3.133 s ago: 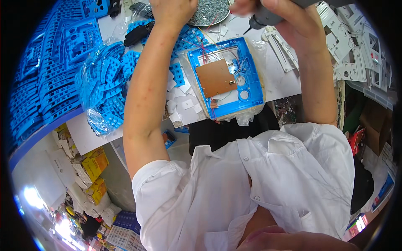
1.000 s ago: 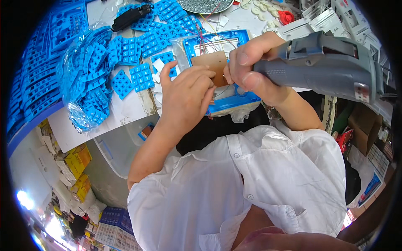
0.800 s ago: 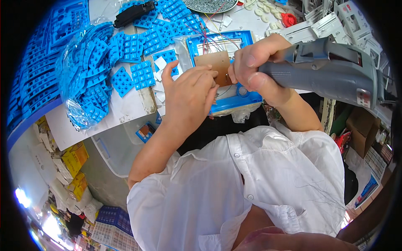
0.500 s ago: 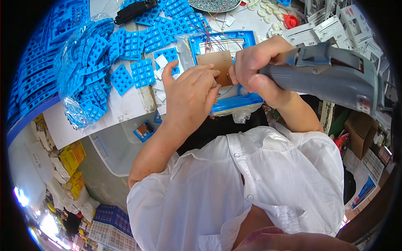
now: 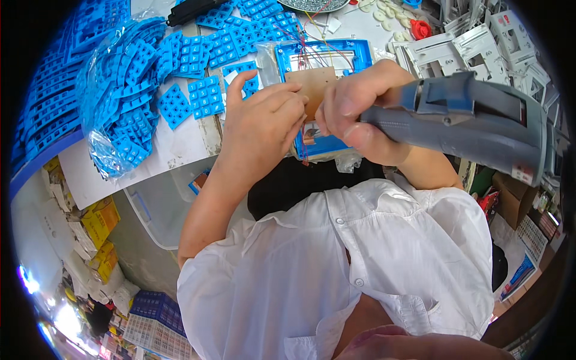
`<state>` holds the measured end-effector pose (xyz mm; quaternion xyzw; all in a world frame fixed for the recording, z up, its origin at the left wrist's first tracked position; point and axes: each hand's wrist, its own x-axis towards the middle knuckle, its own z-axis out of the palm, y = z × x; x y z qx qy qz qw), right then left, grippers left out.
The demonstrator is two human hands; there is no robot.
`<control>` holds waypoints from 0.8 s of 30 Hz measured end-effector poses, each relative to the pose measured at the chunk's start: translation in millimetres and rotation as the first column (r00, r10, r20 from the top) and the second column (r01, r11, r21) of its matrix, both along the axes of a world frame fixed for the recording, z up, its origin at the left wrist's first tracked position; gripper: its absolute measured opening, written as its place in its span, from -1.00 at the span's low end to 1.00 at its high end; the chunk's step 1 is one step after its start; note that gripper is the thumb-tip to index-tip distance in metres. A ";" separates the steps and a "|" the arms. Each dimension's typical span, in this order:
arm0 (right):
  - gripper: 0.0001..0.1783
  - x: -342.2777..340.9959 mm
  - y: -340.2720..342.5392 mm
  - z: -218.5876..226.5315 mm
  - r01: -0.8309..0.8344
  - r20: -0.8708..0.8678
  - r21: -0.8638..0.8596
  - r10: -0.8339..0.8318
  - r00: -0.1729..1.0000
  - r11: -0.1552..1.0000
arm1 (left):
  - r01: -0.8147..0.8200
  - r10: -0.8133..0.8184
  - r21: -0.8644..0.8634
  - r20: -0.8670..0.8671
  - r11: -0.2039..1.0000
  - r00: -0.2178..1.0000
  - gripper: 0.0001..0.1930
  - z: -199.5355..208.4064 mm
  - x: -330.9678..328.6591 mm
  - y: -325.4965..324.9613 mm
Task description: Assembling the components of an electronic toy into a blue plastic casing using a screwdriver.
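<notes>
A blue plastic casing (image 5: 362, 55) lies near the table's front edge, with thin coloured wires running over its far side. In it sits a plain brown circuit board (image 5: 312, 75). My left hand (image 5: 264, 123) reaches over the casing's left side, little finger raised. Its other fingers are bent together at the board's left edge; their undersides are hidden. My right hand (image 5: 369, 111) is wrapped round the front of a grey power screwdriver (image 5: 456, 117), whose body extends right. Fingers hide the tool's tip, close to the board's right side.
Blue number keypads (image 5: 206, 96) spread over the table's left, many in a clear plastic bag (image 5: 123, 102). White plastic housings (image 5: 432, 57) pile up at the right, near a red part (image 5: 420, 29). A metal dish of small parts (image 5: 312, 5) stands behind. Below hangs a clear tub (image 5: 153, 210).
My right hand and the screwdriver have shifted slightly left and nearer. My left hand has drawn a little to the left. A reddish part inside the casing's near side now shows between my hands.
</notes>
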<state>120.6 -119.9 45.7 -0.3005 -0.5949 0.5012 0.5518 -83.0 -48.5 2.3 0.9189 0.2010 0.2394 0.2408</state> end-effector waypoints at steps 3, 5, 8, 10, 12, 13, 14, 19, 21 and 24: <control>-0.72 -1.3 -1.9 -0.7 0.005 0.010 0.014 -0.005 1.000 1.000 | -0.028 0.028 0.007 -0.021 1.000 0.999 -0.81 1.8 1.4 -1.8; -0.73 4.8 3.8 -1.3 -0.047 0.108 0.044 0.042 0.993 0.998 | -0.032 0.032 -0.005 -0.017 0.999 0.999 -0.81 1.7 1.7 -2.7; -0.75 -2.1 2.3 -3.3 -0.022 0.193 0.121 -0.002 0.981 0.992 | -0.039 0.038 -0.035 -0.019 0.999 0.999 -0.82 -0.3 1.2 -3.1; -0.76 -6.9 1.4 -3.5 0.009 0.185 0.164 -0.040 0.982 0.986 | -0.049 0.049 -0.050 -0.014 0.998 0.999 -0.83 -2.7 1.3 -5.0; -0.77 -9.0 4.9 -3.0 0.017 0.132 0.168 -0.040 0.990 0.986 | -0.059 0.058 -0.055 -0.009 0.997 0.998 -0.83 -2.8 1.4 -5.4; -0.76 -10.4 6.8 -4.4 0.027 0.091 0.161 -0.042 0.995 0.987 | -0.060 0.060 -0.055 -0.007 0.997 0.998 -0.83 -3.3 1.7 -5.6; -0.76 -12.5 7.6 -5.3 0.038 0.049 0.151 -0.046 0.998 0.988 | -0.062 0.062 -0.055 -0.005 0.997 0.998 -0.83 -3.7 1.5 -5.4; -0.70 -9.1 6.5 4.0 0.023 -0.052 0.029 -0.021 0.998 0.999 | -0.072 0.073 -0.065 0.009 0.995 0.997 -0.82 -4.2 -0.1 -6.0; -0.67 -8.4 6.4 5.4 -0.007 -0.054 0.049 0.010 0.999 0.999 | -0.076 0.078 -0.068 0.015 0.995 0.997 -0.82 -4.5 -0.6 -6.1; -0.65 -8.6 2.3 0.6 -0.010 -0.046 0.068 0.013 0.999 0.998 | -0.069 0.070 -0.073 0.010 0.995 0.998 -0.82 -4.8 -0.1 -6.0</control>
